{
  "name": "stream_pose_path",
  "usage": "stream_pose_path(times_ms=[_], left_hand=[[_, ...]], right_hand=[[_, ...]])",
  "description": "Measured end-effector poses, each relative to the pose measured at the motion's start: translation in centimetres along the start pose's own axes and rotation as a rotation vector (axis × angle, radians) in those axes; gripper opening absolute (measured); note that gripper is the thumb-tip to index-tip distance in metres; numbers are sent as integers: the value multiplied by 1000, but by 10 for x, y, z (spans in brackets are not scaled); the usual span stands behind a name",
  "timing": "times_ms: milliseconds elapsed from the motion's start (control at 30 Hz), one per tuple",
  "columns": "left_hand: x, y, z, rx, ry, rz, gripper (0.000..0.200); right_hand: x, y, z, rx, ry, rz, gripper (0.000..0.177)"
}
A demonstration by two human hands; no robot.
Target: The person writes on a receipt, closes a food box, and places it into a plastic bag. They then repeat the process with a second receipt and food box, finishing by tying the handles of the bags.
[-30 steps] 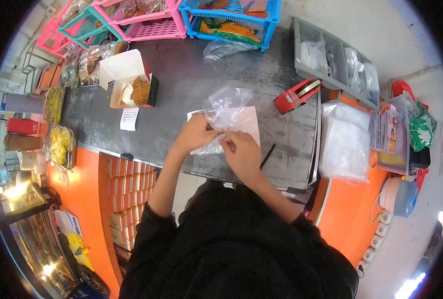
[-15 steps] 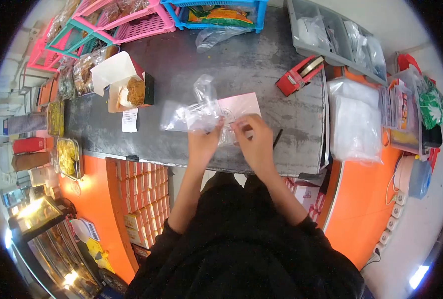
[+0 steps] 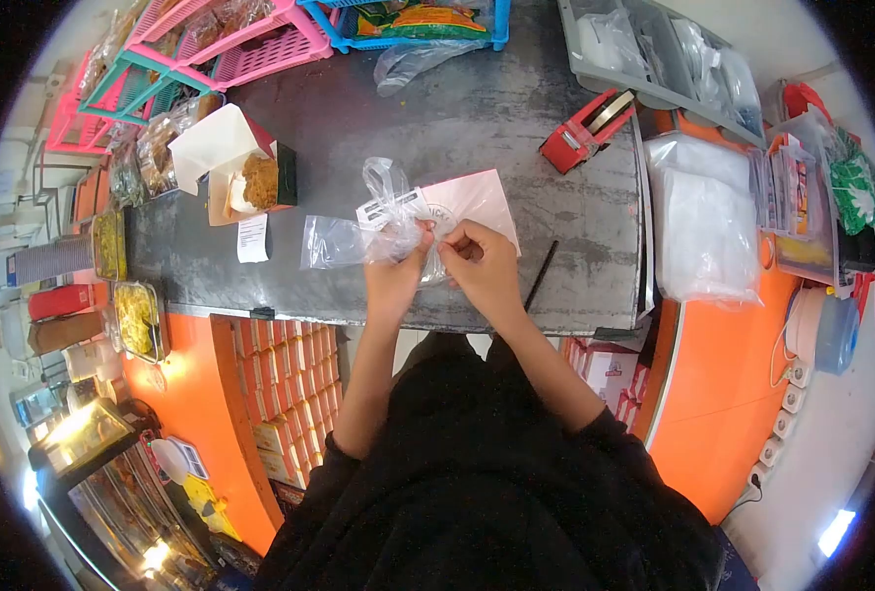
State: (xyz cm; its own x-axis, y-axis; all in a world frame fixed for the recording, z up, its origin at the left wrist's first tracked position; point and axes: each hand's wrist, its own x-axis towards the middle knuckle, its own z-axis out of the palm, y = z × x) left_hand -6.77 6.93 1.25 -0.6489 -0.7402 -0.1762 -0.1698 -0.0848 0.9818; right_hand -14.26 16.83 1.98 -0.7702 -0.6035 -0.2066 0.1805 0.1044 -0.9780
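Observation:
My left hand [image 3: 395, 284] is closed on a clear plastic bag [image 3: 334, 242], gathered in loose folds above and left of the fingers. A white printed slip [image 3: 383, 208] shows among the folds. My right hand [image 3: 484, 266] pinches at the right part of the plastic, close to my left fingertips; the exact spot is hard to see. Behind both hands lies a pink box [image 3: 488, 197] with a round printed logo, partly covered by the plastic and my fingers. To the left stands an open box [image 3: 219, 187] with a brown fried piece [image 3: 259, 182] and white food inside.
A red tape dispenser [image 3: 587, 133] sits at the table's right side. Below it lies a thin black stick [image 3: 543, 274]. A receipt [image 3: 252, 238] is near the open box. Stacked plastic bags [image 3: 703, 227] lie on the right, under a grey divided tray [image 3: 654, 94]. Baskets [image 3: 418, 41] line the back.
Both hands stay close together at the plastic; the right fingers have drawn in tighter. The bag's folds have shifted, showing the slip more clearly. The whole view has tilted slightly.

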Motion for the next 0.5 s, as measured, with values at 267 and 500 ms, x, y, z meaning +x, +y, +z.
stream_pose_path(times_ms=[267,500], left_hand=[[1,0,-9,318,-118,17,19],[6,3,-24,610,-287,652,37]], right_hand=[[5,-5,2,48,-11,42,5],[37,-30,-30,-397,-302,-234,12]])
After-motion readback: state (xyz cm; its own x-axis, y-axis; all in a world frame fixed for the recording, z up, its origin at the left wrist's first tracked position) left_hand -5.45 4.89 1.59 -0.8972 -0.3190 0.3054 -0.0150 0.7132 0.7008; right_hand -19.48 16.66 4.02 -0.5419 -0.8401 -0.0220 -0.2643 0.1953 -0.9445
